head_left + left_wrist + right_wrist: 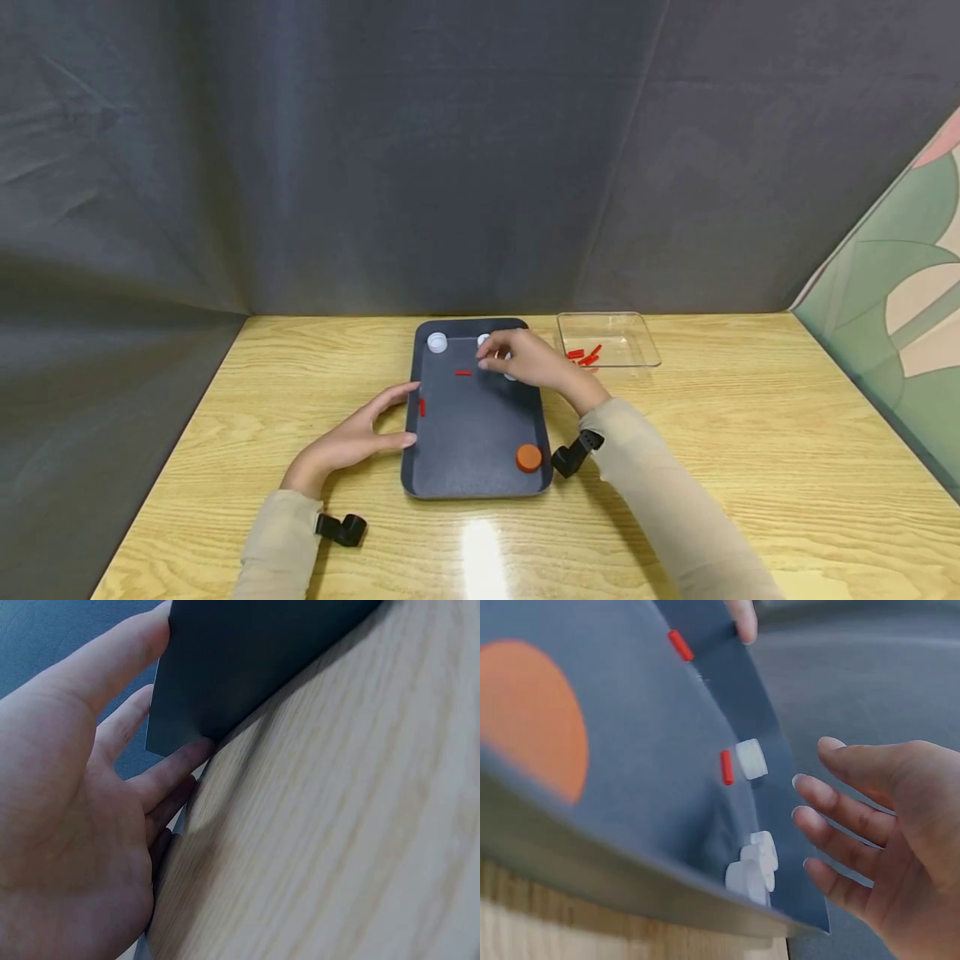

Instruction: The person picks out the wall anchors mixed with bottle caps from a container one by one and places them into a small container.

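A dark grey tray (480, 433) lies on the table between the hands. My left hand (360, 433) rests at its left rim, thumb and fingers spread along the edge; the left wrist view shows fingertips against the tray's side (247, 667). Over the tray's far right part hovers my right hand (521, 357), fingers loosely bent and nothing between them in the right wrist view. Near its fingertips lies a short red stick (463, 373); another red stick (422, 407) lies by the left rim. White round caps (437, 342) sit at the far end, some partly hidden behind the right hand.
An orange round cap (528, 457) sits in the tray's near right corner. Right of the tray stands a clear rectangular container (626, 342) with several red sticks (587, 358) inside. A dark curtain (450, 167) hangs behind the wooden table (750, 433).
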`<action>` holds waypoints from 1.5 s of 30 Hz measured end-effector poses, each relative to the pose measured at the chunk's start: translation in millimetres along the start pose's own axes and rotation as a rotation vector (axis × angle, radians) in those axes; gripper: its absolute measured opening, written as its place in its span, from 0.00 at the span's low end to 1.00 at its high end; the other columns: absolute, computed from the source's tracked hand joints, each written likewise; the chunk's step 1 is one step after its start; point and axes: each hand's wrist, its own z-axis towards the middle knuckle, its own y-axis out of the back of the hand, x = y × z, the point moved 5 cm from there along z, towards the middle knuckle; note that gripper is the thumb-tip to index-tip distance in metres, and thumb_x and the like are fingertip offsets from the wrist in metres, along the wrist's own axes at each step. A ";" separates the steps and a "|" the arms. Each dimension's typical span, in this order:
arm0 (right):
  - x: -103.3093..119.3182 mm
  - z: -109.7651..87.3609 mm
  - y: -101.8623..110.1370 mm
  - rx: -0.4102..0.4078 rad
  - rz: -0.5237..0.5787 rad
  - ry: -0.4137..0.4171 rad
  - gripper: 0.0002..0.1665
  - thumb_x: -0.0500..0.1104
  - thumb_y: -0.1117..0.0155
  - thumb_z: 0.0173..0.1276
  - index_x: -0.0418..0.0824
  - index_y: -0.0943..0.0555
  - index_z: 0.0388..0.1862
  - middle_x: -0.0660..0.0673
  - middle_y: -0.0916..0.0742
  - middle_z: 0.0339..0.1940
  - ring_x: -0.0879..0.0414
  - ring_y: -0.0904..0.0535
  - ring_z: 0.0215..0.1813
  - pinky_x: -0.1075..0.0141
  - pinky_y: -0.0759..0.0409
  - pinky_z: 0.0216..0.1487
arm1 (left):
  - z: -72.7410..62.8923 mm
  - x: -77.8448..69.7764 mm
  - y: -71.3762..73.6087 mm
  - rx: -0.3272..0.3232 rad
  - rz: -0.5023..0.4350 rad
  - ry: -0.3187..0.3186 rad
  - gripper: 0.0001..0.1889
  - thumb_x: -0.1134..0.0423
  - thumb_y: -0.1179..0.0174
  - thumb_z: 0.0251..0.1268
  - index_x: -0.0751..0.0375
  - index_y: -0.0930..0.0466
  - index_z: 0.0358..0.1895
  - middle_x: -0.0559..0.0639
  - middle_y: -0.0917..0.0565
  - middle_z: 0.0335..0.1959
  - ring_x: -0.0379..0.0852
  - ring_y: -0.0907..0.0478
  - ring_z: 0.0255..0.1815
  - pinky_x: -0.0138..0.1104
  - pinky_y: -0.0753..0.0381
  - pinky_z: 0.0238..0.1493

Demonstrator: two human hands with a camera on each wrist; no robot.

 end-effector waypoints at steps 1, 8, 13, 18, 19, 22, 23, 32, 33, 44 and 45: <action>0.2 1.3 -1.0 0.007 -0.002 0.012 0.10 0.39 0.33 0.69 0.35 0.15 0.46 0.50 0.14 0.37 0.55 0.23 0.36 0.63 0.24 0.37 | 0.2 -0.2 -0.1 0.000 -0.001 -0.001 0.41 0.54 0.31 0.63 0.42 0.43 0.77 0.50 0.41 0.76 0.55 0.48 0.77 0.59 0.52 0.73; 0.4 10.0 -5.8 0.059 -0.017 0.047 0.08 0.38 0.31 0.68 0.35 0.15 0.43 0.50 0.13 0.35 0.58 0.22 0.36 0.65 0.23 0.38 | 1.2 -0.1 0.3 -0.003 -0.003 0.006 0.40 0.56 0.32 0.64 0.42 0.42 0.77 0.50 0.42 0.76 0.55 0.48 0.77 0.59 0.52 0.73; 0.9 16.4 -8.3 0.129 0.024 0.005 0.09 0.38 0.32 0.69 0.35 0.15 0.45 0.49 0.14 0.34 0.58 0.20 0.34 0.65 0.22 0.38 | 1.0 0.7 -0.1 -0.001 -0.006 0.005 0.40 0.56 0.32 0.65 0.42 0.42 0.77 0.50 0.42 0.77 0.55 0.48 0.77 0.59 0.52 0.73; 0.2 26.9 -12.3 0.172 0.042 -0.024 0.11 0.38 0.32 0.68 0.33 0.15 0.45 0.47 0.13 0.34 0.57 0.19 0.35 0.65 0.20 0.41 | -0.1 1.8 -0.4 -0.003 -0.011 0.011 0.40 0.57 0.32 0.65 0.41 0.43 0.77 0.50 0.42 0.77 0.55 0.48 0.77 0.59 0.52 0.73; -0.3 28.9 -13.3 0.186 0.043 -0.033 0.11 0.38 0.31 0.68 0.33 0.15 0.46 0.46 0.13 0.34 0.56 0.18 0.36 0.65 0.20 0.41 | -0.3 2.2 -0.6 -0.002 -0.012 0.014 0.40 0.57 0.32 0.65 0.41 0.43 0.77 0.50 0.42 0.77 0.55 0.49 0.77 0.59 0.52 0.73; -2.7 34.6 -16.0 0.224 0.069 -0.064 0.12 0.37 0.31 0.67 0.32 0.15 0.47 0.45 0.12 0.35 0.54 0.17 0.38 0.64 0.20 0.42 | -0.3 3.5 -1.8 0.000 -0.016 0.024 0.40 0.56 0.32 0.64 0.40 0.43 0.77 0.49 0.43 0.77 0.54 0.49 0.77 0.59 0.52 0.73; -3.4 36.1 -16.6 0.234 0.078 -0.077 0.12 0.37 0.31 0.67 0.32 0.15 0.47 0.45 0.12 0.36 0.53 0.17 0.39 0.64 0.20 0.43 | -0.3 3.6 -2.2 0.003 -0.012 0.020 0.40 0.56 0.32 0.65 0.40 0.43 0.77 0.50 0.43 0.77 0.55 0.49 0.77 0.59 0.52 0.73; -12.5 48.9 -24.4 0.261 0.057 -0.139 0.10 0.31 0.30 0.63 0.33 0.14 0.44 0.45 0.13 0.32 0.59 0.21 0.32 0.67 0.23 0.35 | 1.1 5.3 -3.8 0.003 -0.007 0.020 0.40 0.56 0.32 0.65 0.41 0.43 0.78 0.51 0.43 0.77 0.55 0.49 0.77 0.59 0.53 0.73; -13.4 49.7 -25.2 0.263 0.038 -0.145 0.10 0.31 0.29 0.62 0.34 0.14 0.44 0.46 0.14 0.31 0.59 0.22 0.31 0.68 0.23 0.34 | 1.4 5.5 -4.0 0.003 -0.004 0.016 0.40 0.55 0.32 0.65 0.42 0.43 0.78 0.51 0.43 0.77 0.56 0.49 0.77 0.59 0.53 0.73; -17.5 53.2 -33.0 0.289 -0.098 -0.177 0.06 0.35 0.26 0.61 0.40 0.13 0.37 0.50 0.17 0.26 0.60 0.25 0.28 0.70 0.26 0.32 | 0.8 5.6 -3.5 -0.001 -0.012 0.015 0.41 0.54 0.31 0.63 0.41 0.43 0.77 0.48 0.41 0.76 0.52 0.48 0.77 0.56 0.52 0.73; -17.1 53.4 -33.3 0.291 -0.107 -0.172 0.05 0.35 0.26 0.61 0.40 0.13 0.36 0.50 0.17 0.26 0.60 0.25 0.28 0.70 0.26 0.32 | 0.7 5.8 -3.4 -0.002 -0.012 0.013 0.41 0.54 0.31 0.63 0.41 0.43 0.77 0.48 0.41 0.76 0.53 0.48 0.77 0.57 0.52 0.73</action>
